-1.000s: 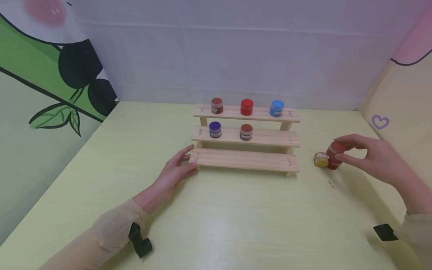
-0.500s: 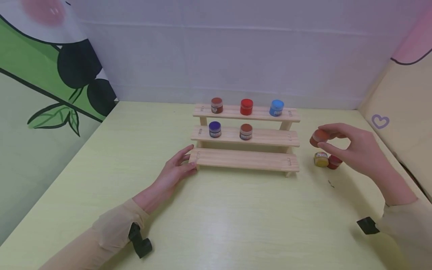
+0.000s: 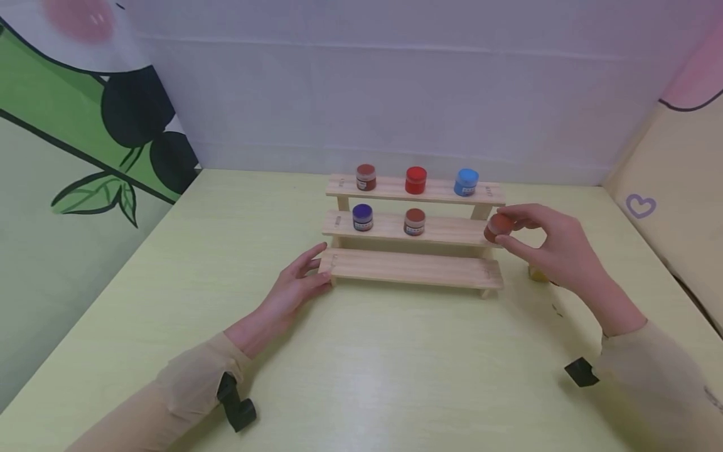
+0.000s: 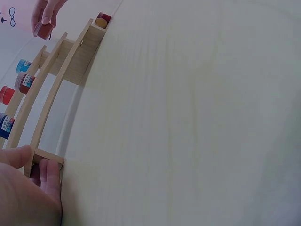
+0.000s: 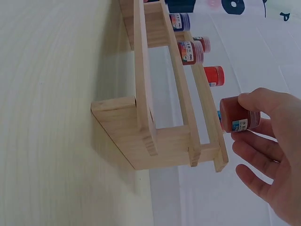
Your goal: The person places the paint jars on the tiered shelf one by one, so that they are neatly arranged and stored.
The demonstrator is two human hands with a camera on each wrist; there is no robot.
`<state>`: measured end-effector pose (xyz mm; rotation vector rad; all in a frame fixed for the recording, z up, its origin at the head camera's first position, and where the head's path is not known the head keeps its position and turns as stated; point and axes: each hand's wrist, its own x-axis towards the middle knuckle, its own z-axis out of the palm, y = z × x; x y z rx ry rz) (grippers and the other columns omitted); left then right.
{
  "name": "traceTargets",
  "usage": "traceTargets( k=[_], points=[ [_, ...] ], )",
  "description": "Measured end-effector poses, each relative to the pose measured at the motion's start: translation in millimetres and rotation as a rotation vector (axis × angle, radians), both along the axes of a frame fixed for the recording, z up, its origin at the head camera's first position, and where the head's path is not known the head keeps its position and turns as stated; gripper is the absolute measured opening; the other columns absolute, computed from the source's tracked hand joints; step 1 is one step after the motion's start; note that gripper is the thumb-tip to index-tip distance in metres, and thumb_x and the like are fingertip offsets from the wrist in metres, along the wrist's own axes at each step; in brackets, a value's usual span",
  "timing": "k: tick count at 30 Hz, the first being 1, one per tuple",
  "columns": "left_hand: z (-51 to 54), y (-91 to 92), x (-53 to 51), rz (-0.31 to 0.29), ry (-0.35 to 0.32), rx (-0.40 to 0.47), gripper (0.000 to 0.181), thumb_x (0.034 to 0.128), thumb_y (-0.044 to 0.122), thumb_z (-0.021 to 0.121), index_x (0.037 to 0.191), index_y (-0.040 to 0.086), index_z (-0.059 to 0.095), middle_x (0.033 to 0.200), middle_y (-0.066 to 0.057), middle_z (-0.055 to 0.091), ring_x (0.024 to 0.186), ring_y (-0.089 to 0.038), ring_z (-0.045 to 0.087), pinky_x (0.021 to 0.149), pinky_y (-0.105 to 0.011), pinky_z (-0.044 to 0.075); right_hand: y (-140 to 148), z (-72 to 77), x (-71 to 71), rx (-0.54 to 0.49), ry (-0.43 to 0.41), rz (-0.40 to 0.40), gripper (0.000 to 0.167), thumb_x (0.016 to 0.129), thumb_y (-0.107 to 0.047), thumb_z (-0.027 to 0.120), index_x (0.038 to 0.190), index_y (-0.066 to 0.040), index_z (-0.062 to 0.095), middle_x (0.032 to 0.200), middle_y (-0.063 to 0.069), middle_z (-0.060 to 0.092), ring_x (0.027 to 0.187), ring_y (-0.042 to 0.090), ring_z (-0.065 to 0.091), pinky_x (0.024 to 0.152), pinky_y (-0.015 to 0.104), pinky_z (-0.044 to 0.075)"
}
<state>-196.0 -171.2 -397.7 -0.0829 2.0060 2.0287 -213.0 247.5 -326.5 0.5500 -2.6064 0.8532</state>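
A three-tier wooden display rack point(image 3: 412, 269) stands on the table. My left hand point(image 3: 289, 290) holds its left end at the lowest shelf, thumb and fingers either side of the end in the left wrist view. Between thumb and fingers, my right hand point(image 3: 560, 246) pinches a reddish-brown paint jar point(image 5: 233, 115), tilted, by the right end of the middle shelf. Whether it touches the shelf I cannot tell. That shelf bears a purple-blue jar point(image 3: 363, 218) and a brown-lidded jar point(image 3: 415, 222). Up top sit a brown jar point(image 3: 366, 178), a red jar point(image 3: 415, 181) and a blue jar point(image 3: 465, 182).
Right of the rack, a yellow jar point(image 3: 536, 274) sits on the table, partly behind my right hand. A dark red jar point(image 4: 105, 17) stands beside it, almost wholly hidden in the head view. A pale wall covering point(image 3: 395, 94) rises behind the rack.
My right hand has lifted the reddish-brown jar from the group at the right and carried it left to the rack's middle shelf. My left hand stays at the rack's end.
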Motion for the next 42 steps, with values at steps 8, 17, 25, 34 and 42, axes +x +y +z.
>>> traceTargets(
  k=[8, 17, 25, 34, 42],
  points=[
    [-2.3, 1.2, 0.3, 0.005, 0.011, -0.011, 0.063, 0.0997, 0.007, 0.054, 0.156, 0.022, 0.03, 0.147, -0.016, 0.04, 0.104, -0.009, 0.061, 0.097, -0.022, 0.055, -19.2, -8.7, -9.8, -0.054, 0.046, 0.051, 0.046, 0.087, -0.014, 0.075, 0.132, -0.02, 0.063, 0.108, 0.0, 0.071, 0.095, 0.003, 0.057, 0.081, 0.006, 0.042],
    [-2.0, 1.1, 1.9, 0.016, 0.005, -0.019, 0.063, 0.0994, 0.006, 0.054, 0.156, 0.023, 0.031, 0.146, -0.015, 0.041, 0.104, -0.009, 0.06, 0.097, -0.022, 0.055, -28.8, -13.6, -20.1, -0.071, 0.027, 0.05, 0.045, 0.088, -0.011, 0.074, 0.131, -0.014, 0.062, 0.114, 0.005, 0.07, 0.098, 0.008, 0.059, 0.08, 0.006, 0.045],
    [-1.3, 1.1, 1.0, 0.013, 0.003, -0.023, 0.062, 0.0997, 0.009, 0.055, 0.155, 0.024, 0.031, 0.146, -0.015, 0.041, 0.105, -0.009, 0.06, 0.098, -0.022, 0.055, -33.4, -18.2, -26.4, -0.089, 0.012, 0.049, 0.044, 0.088, -0.013, 0.075, 0.13, -0.012, 0.062, 0.115, 0.006, 0.071, 0.095, 0.018, 0.063, 0.079, 0.006, 0.047],
    [-1.5, 0.8, 0.7, 0.012, 0.006, -0.007, 0.063, 0.0995, 0.007, 0.055, 0.156, 0.023, 0.031, 0.146, -0.016, 0.04, 0.102, -0.007, 0.061, 0.095, -0.02, 0.056, -37.5, -19.5, -27.5, -0.112, -0.055, 0.031, 0.043, 0.089, -0.018, 0.074, 0.131, -0.014, 0.062, 0.114, 0.006, 0.071, 0.096, 0.019, 0.065, 0.079, 0.006, 0.048],
    [-0.5, 1.4, 0.7, 0.008, 0.001, -0.013, 0.063, 0.0995, 0.008, 0.055, 0.156, 0.024, 0.031, 0.147, -0.015, 0.04, 0.104, -0.008, 0.06, 0.098, -0.022, 0.055, -39.0, -22.7, -27.6, -0.121, -0.117, 0.022, 0.044, 0.09, -0.02, 0.073, 0.132, -0.016, 0.06, 0.116, 0.006, 0.07, 0.098, 0.022, 0.066, 0.081, 0.01, 0.05]
  ],
)
